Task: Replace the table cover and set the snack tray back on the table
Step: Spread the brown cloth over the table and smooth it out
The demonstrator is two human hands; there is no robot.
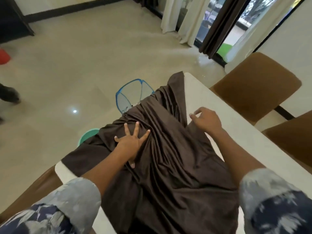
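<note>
A dark brown table cover (170, 166) lies bunched in folds down the middle of the white table (239, 129), with bare white top showing at the right and near left corner. My left hand (131, 141) presses flat on the cloth with its fingers spread. My right hand (206, 121) rests at the cloth's right edge, its fingers loosely bent over the fabric and the table top; whether it pinches the cloth is unclear. No snack tray is in view.
A blue-rimmed mesh basket (130, 97) and a green tub (87, 134) stand on the floor beyond the table's left side. Brown chairs (256, 86) sit along the right edge, another at the near left (33, 188). Someone's shoe (8, 95) is at far left.
</note>
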